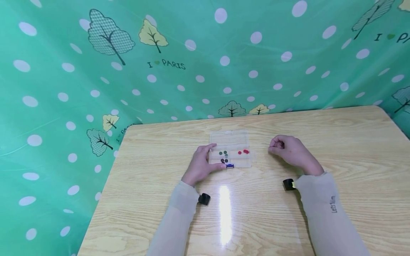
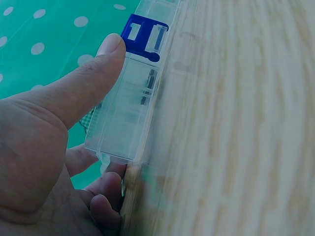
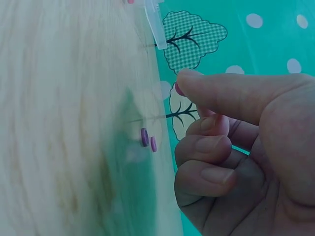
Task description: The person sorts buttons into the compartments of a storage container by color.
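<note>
On the table lies a clear plastic compartment box (image 1: 240,163) with its lid (image 1: 229,139) laid back. Green discs (image 1: 225,152), black discs (image 1: 226,160) and red discs (image 1: 246,152) sit in separate compartments. My left hand (image 1: 199,164) grips the box's left end, its thumb beside the blue latch (image 2: 142,37) on the front side. To the right of the box, my right hand (image 1: 290,150) is above the table and pinches a small red disc (image 3: 179,89), mostly hidden by the thumb and forefinger. Two purplish discs (image 3: 144,137) show on the table near that hand.
The wooden table (image 1: 144,199) meets a green dotted curtain (image 1: 192,89) along its back edge. Each wrist carries a small black camera, the left one (image 1: 204,199) and the right one (image 1: 289,184). A bright reflection lies in front of the box.
</note>
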### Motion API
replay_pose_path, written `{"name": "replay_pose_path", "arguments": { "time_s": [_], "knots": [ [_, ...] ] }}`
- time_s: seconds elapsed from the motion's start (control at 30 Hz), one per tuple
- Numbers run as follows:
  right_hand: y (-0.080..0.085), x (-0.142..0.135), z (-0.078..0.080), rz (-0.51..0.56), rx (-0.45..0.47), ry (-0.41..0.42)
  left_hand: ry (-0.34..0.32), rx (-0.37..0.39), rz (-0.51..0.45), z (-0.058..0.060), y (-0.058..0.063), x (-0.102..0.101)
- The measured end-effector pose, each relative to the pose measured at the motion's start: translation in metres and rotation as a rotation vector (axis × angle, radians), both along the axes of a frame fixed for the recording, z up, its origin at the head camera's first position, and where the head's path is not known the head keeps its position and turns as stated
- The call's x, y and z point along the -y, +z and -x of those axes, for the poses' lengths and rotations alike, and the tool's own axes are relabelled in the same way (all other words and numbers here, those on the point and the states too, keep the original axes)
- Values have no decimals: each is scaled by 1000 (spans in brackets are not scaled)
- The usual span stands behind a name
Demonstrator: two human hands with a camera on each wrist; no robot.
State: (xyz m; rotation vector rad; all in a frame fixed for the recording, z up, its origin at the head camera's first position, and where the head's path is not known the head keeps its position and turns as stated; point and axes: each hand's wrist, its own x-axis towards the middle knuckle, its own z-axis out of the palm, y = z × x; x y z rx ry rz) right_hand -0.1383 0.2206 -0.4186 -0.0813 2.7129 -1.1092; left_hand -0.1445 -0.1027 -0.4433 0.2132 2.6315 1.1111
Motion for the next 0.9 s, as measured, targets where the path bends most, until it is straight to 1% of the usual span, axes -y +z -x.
{"name": "replay_pose_path", "arguments": {
  "time_s": [0.2,0.43,0.63,0.9],
  "knots": [
    [3,2,-1,-1,-9,-6,1,-4,2,0,-1,0],
    [7,5,-3,12,-21,23,2,0,-8,0,-1,0],
    [10,9,-4,27,-17,29,-1,-6,-7,0,-1,0],
    [12,13,-5,16,-48,61,-2,-11,-12,1,-2,0]
  ]
}}
